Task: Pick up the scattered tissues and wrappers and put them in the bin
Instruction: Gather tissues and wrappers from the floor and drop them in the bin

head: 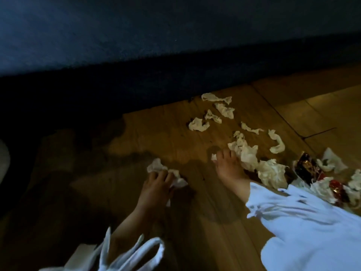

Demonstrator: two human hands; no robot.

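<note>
Both hands on wooden plank floor (166, 118): left hand (154, 184) lower centre, fingers closed on crumpled white tissue wad (156, 166). Right hand (228, 169) pinches small white tissue scrap (214, 157) w/ fingertips. Long twisted tissue strip (276, 141) upper right runs top-to-bottom; red-black foil wrapper (306, 165) far right.

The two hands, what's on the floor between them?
In the head view, only bare wooden floor lies between the left hand, clutching a crumpled tissue, and the right hand.

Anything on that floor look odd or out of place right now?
Yes: crumpled tissues and dark red wrappers litter the wooden floor near the right hand. The left hand grips one tissue. No bin visible.
</note>
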